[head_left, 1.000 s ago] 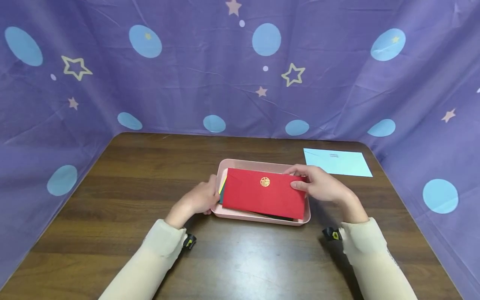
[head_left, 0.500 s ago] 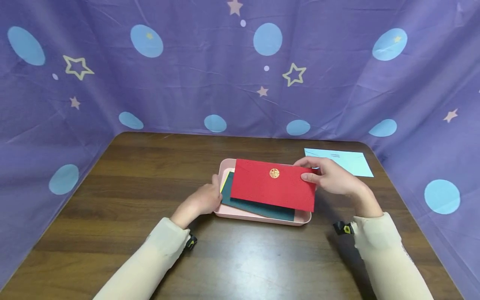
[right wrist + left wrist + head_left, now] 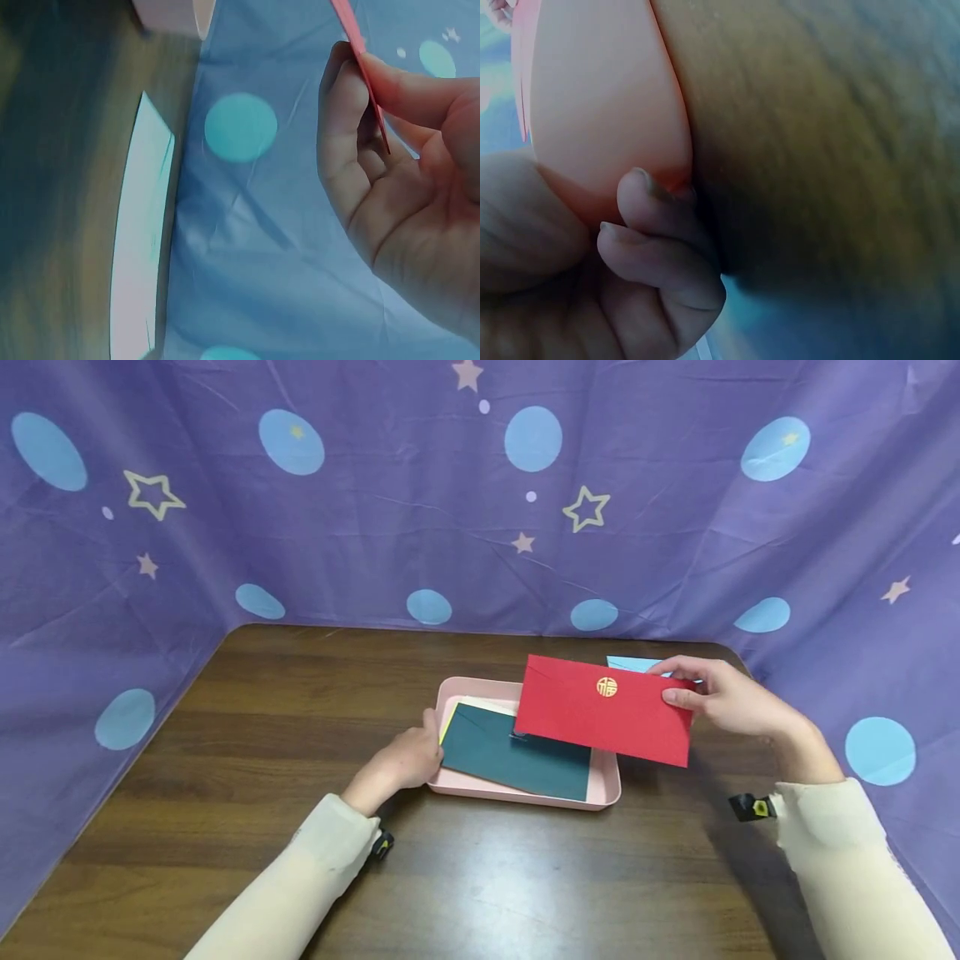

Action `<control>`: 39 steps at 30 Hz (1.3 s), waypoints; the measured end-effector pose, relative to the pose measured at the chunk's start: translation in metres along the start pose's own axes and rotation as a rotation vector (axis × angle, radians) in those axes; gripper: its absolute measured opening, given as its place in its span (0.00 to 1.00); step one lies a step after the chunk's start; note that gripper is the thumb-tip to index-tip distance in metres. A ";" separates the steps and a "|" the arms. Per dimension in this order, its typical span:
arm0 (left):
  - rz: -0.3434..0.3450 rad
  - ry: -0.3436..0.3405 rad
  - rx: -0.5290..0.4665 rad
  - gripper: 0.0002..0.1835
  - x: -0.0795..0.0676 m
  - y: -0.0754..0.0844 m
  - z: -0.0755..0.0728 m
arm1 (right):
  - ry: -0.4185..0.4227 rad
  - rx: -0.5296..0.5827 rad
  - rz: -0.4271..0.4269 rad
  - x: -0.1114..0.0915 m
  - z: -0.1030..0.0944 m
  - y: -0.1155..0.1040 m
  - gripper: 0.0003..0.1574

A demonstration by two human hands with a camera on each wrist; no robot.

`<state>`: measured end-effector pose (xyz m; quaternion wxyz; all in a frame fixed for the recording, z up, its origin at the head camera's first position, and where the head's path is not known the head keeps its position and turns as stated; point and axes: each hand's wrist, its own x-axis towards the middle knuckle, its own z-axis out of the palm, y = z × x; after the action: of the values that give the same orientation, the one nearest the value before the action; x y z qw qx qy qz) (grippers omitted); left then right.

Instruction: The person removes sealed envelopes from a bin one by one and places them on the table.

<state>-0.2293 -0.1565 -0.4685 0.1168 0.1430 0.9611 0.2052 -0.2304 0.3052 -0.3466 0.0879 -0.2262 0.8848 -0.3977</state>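
Observation:
My right hand (image 3: 738, 697) pinches the right end of a red envelope (image 3: 570, 706) with a gold round emblem, thumb on its face. Raised over the right part of a pink tray (image 3: 491, 791), the envelope overlaps part of a light blue envelope behind it. In the right wrist view the red envelope (image 3: 360, 67) shows edge-on between thumb and fingers. My left hand (image 3: 401, 758) holds the tray's left end; the left wrist view shows fingers curled against the tray's outer wall (image 3: 607, 90). A dark green envelope (image 3: 510, 756) lies in the tray over paler and yellow-edged ones.
The light blue envelope (image 3: 630, 663) lies on the brown wooden table (image 3: 330, 693) near its back right corner. A purple curtain (image 3: 420, 527) with stars and dots hangs around the table's back and sides.
The right hand has lifted the red envelope off the stack and carried it right and back, uncovering the dark green envelope. The left hand stays at the tray's left end.

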 end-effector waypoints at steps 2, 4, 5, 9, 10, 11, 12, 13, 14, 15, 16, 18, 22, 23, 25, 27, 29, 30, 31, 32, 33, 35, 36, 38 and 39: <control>-0.016 -0.022 -0.017 0.15 -0.011 0.015 -0.013 | 0.011 -0.009 0.008 -0.006 -0.009 0.005 0.22; -0.027 -0.036 -0.023 0.13 -0.020 0.028 -0.024 | 0.008 -0.009 0.033 -0.011 -0.017 0.009 0.22; -0.026 -0.041 -0.025 0.13 -0.023 0.032 -0.027 | 0.007 -0.012 0.046 -0.014 -0.021 0.011 0.22; -0.004 -0.012 -0.005 0.12 -0.027 0.033 -0.028 | -0.007 0.012 0.091 -0.022 -0.033 0.019 0.23; -0.007 -0.009 -0.002 0.12 -0.027 0.033 -0.028 | -0.009 0.016 0.100 -0.023 -0.036 0.021 0.23; -0.010 -0.009 -0.002 0.12 -0.028 0.033 -0.028 | -0.015 0.021 0.111 -0.025 -0.039 0.022 0.23; -0.014 -0.009 -0.002 0.13 -0.027 0.033 -0.027 | -0.018 0.022 0.122 -0.026 -0.042 0.024 0.23; -0.037 -0.024 -0.008 0.13 -0.029 0.037 -0.030 | -0.019 0.016 0.129 -0.027 -0.045 0.026 0.23; -0.040 -0.024 -0.006 0.13 -0.028 0.036 -0.029 | -0.020 0.008 0.137 -0.028 -0.047 0.027 0.23; -0.043 -0.025 -0.009 0.13 -0.028 0.035 -0.029 | -0.021 -0.004 0.144 -0.029 -0.050 0.030 0.23; -0.043 -0.026 -0.010 0.13 -0.027 0.035 -0.028 | -0.022 -0.011 0.152 -0.030 -0.053 0.032 0.24; -0.040 -0.030 -0.015 0.13 -0.026 0.034 -0.028 | -0.020 -0.026 0.173 -0.031 -0.058 0.036 0.24; -0.015 -0.013 -0.024 0.15 -0.020 0.023 -0.020 | -0.008 -0.053 0.224 -0.033 -0.066 0.047 0.24; -0.021 -0.017 -0.024 0.15 -0.020 0.024 -0.020 | -0.005 -0.062 0.236 -0.033 -0.067 0.049 0.23; -0.027 -0.019 -0.020 0.15 -0.021 0.025 -0.020 | 0.002 -0.078 0.255 -0.034 -0.070 0.054 0.23; -0.043 -0.036 -0.012 0.15 -0.028 0.035 -0.029 | 0.003 -0.090 0.271 -0.035 -0.072 0.058 0.23; -0.047 -0.039 -0.010 0.14 -0.029 0.036 -0.029 | 0.001 -0.103 0.277 -0.037 -0.075 0.060 0.22; -0.042 -0.035 -0.010 0.14 -0.028 0.036 -0.029 | -0.003 -0.108 0.282 -0.038 -0.077 0.062 0.22; -0.040 -0.036 -0.015 0.14 -0.028 0.035 -0.029 | -0.008 -0.115 0.287 -0.039 -0.080 0.063 0.22; -0.042 -0.039 -0.019 0.14 -0.027 0.034 -0.028 | -0.015 -0.119 0.293 -0.040 -0.082 0.064 0.22; -0.045 -0.041 -0.021 0.15 -0.026 0.033 -0.028 | -0.022 -0.119 0.298 -0.041 -0.084 0.065 0.22; -0.035 -0.032 -0.020 0.15 -0.018 0.023 -0.019 | -0.031 -0.117 0.311 -0.042 -0.087 0.066 0.23; -0.037 -0.033 -0.020 0.15 -0.017 0.022 -0.019 | -0.036 -0.114 0.317 -0.042 -0.088 0.068 0.23; -0.038 -0.034 -0.016 0.15 -0.017 0.022 -0.019 | -0.038 -0.111 0.324 -0.042 -0.090 0.069 0.24; -0.035 -0.033 -0.012 0.14 -0.017 0.022 -0.019 | -0.036 -0.113 0.325 -0.043 -0.091 0.070 0.24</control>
<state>-0.2134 -0.1492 -0.4396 0.1369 0.1288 0.9603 0.2064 -0.2465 0.4266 -0.3390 0.1541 -0.0920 0.9290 -0.3237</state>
